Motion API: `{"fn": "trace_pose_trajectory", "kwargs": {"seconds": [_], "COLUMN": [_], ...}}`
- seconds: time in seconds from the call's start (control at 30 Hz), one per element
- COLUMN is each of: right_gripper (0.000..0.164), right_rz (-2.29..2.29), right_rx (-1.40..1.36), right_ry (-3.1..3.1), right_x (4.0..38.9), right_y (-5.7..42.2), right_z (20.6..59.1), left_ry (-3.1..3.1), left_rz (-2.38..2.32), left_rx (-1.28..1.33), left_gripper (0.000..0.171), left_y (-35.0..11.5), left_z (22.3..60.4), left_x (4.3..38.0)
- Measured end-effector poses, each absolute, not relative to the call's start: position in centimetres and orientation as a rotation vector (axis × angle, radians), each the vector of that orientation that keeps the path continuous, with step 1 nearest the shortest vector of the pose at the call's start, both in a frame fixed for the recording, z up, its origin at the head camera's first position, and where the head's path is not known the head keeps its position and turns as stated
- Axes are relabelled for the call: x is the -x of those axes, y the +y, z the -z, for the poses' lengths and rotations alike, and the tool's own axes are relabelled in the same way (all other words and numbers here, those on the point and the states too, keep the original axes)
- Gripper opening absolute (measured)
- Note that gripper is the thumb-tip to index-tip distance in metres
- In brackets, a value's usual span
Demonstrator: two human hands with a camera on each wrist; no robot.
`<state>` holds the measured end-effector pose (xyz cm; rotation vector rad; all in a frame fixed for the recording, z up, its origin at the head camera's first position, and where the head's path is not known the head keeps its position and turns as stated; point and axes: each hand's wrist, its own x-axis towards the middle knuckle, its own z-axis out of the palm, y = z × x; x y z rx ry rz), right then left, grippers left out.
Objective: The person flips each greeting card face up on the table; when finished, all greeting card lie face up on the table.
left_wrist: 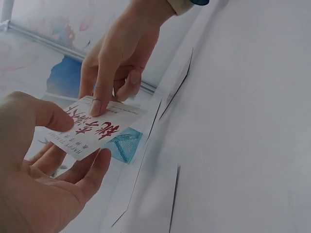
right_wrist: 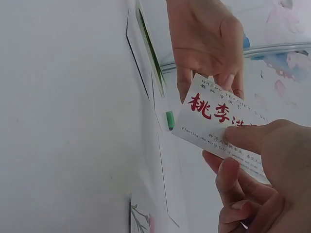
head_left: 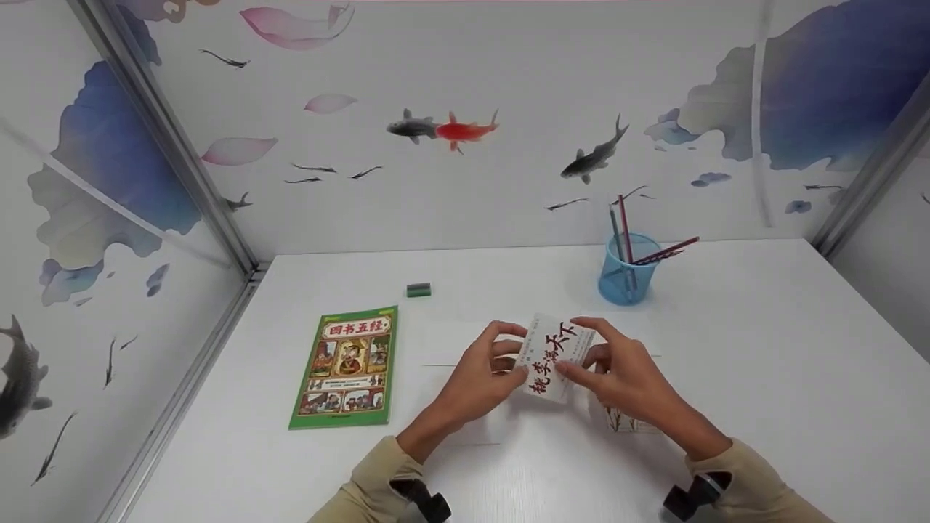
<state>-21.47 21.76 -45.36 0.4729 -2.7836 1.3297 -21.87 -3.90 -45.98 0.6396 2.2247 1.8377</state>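
Note:
A white Teacher's Day greeting card [head_left: 545,352] with red Chinese characters is held tilted above the table, between both hands. My left hand [head_left: 479,374] pinches its left edge, thumb on the printed face and fingers behind, as the left wrist view shows. On the opposite side my right hand [head_left: 628,374] grips the card, its thumb [right_wrist: 250,138] lying across the red writing and its other fingers curled underneath. Below the right hand, a card with a plant drawing [head_left: 626,421] lies partly hidden on the table.
A green-bordered book [head_left: 352,367] lies at the left, with a small green block [head_left: 418,290] behind it. The blue mesh pen cup [head_left: 626,280] at the back right holds several pencils. Thin white sheets [left_wrist: 155,194] lie on the white table [head_left: 218,407]; printed walls enclose it.

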Motion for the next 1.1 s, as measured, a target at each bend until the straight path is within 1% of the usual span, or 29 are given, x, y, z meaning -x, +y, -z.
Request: {"fn": "trace_pose_trajectory", "kwargs": {"seconds": [0.13, 0.27, 0.33, 0.43, 0.5, 0.57, 0.7, 0.87, 1.1], "right_gripper": [0.083, 0.088, 0.083, 0.066, 0.056, 0.050, 0.046, 0.044, 0.041], "right_rz": [-1.248, -1.141, -1.098, -1.019, -0.998, -1.001, -0.988, -0.812, -0.780], "right_rx": [-0.444, -0.530, -0.609, -0.690, -0.706, -0.687, -0.596, -0.504, -0.540], "right_ry": [-2.796, -2.754, -2.752, -2.793, -2.828, -2.867, -2.955, -3.052, -3.056], "right_x": [21.3, 21.0, 20.8, 20.7, 20.7, 20.8, 20.9, 21.1, 21.3], "right_y": [21.5, 21.3, 21.2, 21.2, 21.3, 21.4, 21.6, 21.6, 21.6], "right_z": [45.5, 45.8, 45.9, 46.2, 46.4, 46.5, 46.5, 46.6, 46.8], "left_ry": [2.311, 2.436, 2.481, 2.539, 2.564, 2.600, 2.691, 2.760, 2.749], "left_rz": [-1.773, -1.618, -1.539, -1.427, -1.367, -1.290, -1.068, -0.807, -0.763], "left_rx": [-0.654, -0.705, -0.737, -0.787, -0.827, -0.880, -0.976, -1.016, -1.023], "left_gripper": [0.038, 0.038, 0.039, 0.039, 0.039, 0.041, 0.043, 0.034, 0.029], "left_y": [-4.0, -4.0, -3.9, -3.9, -3.9, -3.8, -3.8, -3.9, -4.4], "left_z": [46.5, 46.9, 47.1, 47.2, 47.2, 47.2, 47.3, 47.5, 47.4], "left_x": [22.1, 22.0, 21.9, 21.8, 21.8, 21.8, 21.8, 21.6, 21.4]}}
